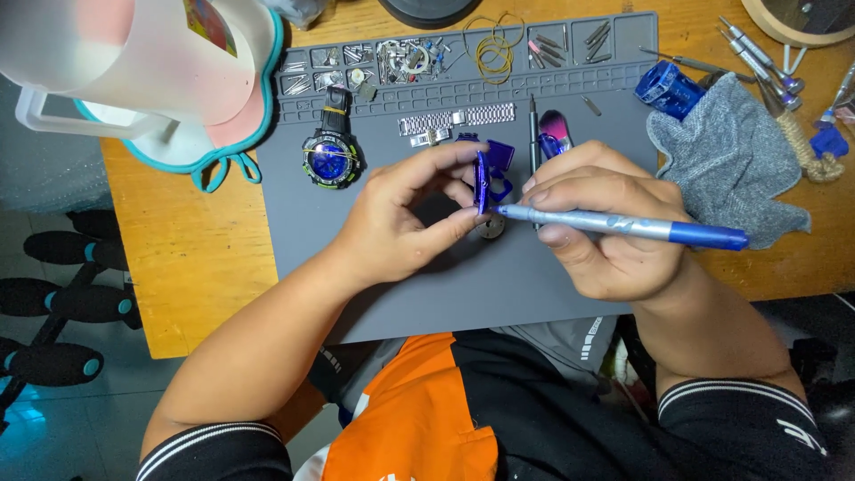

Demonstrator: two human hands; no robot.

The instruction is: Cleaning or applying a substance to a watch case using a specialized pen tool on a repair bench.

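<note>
A colourful square label [210, 21] is seen on the side of a translucent white plastic jug [134, 53] at the upper left, standing on a pink tray with a teal rim [239, 134]. No other packages or signs can be made out.

A small blue watch case [484, 182] is held edge-on above the grey work mat [463, 285], which is laid on the wooden desk [196, 258]. The case is shiny, deep blue and thin as seen from its side, with further blue parts just behind it. It is pinched by the left hand [401, 218], the forefinger arched over its top and the thumb pressed beneath, so the fingers are closed narrowly around it.

A blue and silver pen-shaped tool [623, 225] is gripped by the right hand [606, 223], whose fingers are wrapped around the shaft; the tip is brought against the lower edge of the case, just beside the left thumb.

A black wristwatch with a blue dial [331, 151] is laid on the mat to the left, a silver link bracelet [454, 118] above the hands, and a grey cloth [730, 160] to the right. Small parts are sorted in the compartments along the mat's top edge.
</note>
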